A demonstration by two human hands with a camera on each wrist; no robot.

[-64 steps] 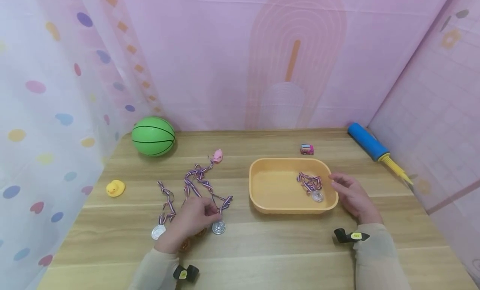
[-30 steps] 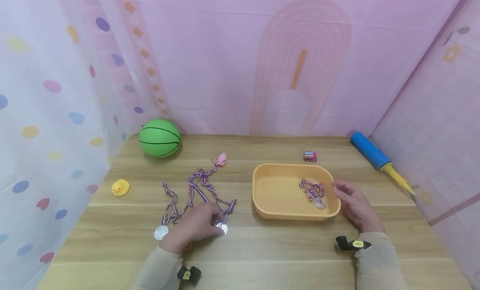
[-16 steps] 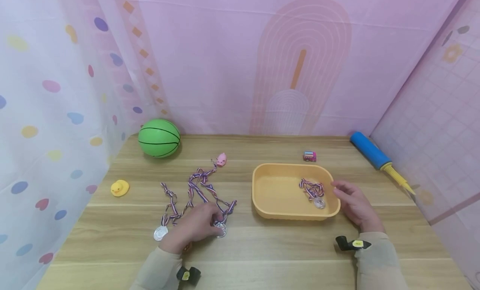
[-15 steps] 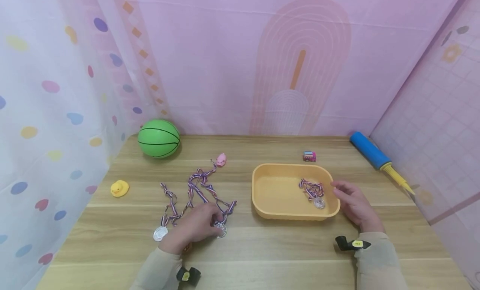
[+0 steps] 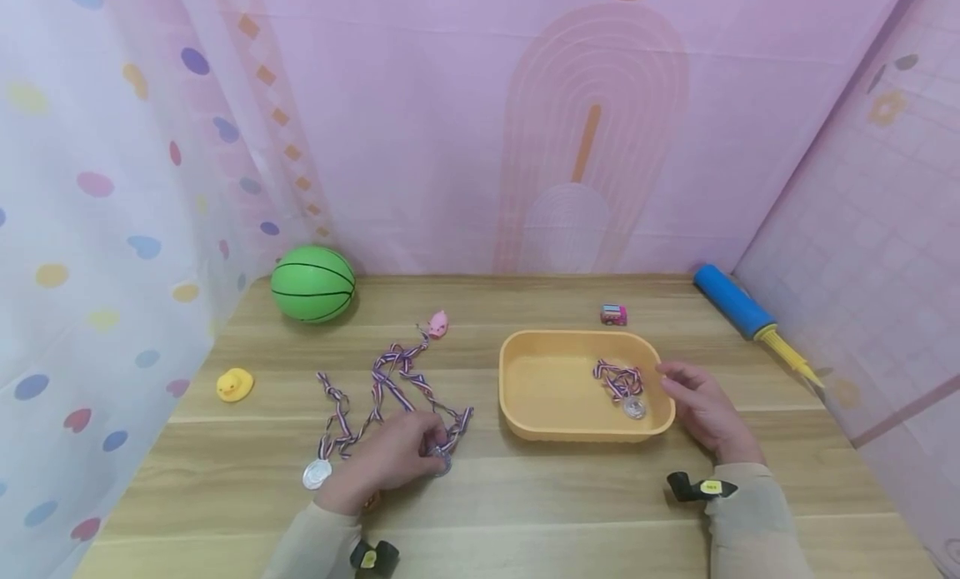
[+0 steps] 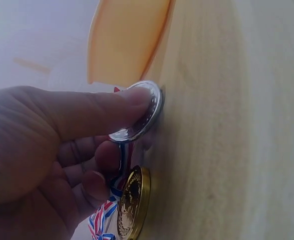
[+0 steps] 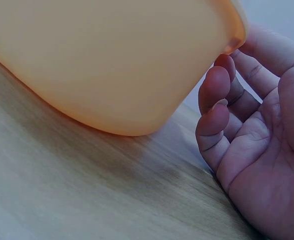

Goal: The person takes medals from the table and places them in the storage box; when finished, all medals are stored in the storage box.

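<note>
You have a silver medal at the lower centre of the head view, pinched in your left hand. The left-wrist view shows your thumb pressed on its face and the other fingers curled behind; the medal is tilted. Two seconds ago it lay face up, fully in sight beside your fingertips; now your hand partly covers it.

A gold medal is just beside those fingers, low in the left-wrist view. Striped ribbons trail up the table, and a second silver medal lies left of your hand.

Right of centre, the yellow basin contains one silver medal on its striped ribbon, near the right wall, as in the earlier frames. Your right hand, fingers curled, grips the rim there, also as before.

Farther out you have a yellow duck and green ball at left, a pink pig at the ribbons' far end, a toy bus behind the basin, and a blue-and-yellow pump at right.
</note>
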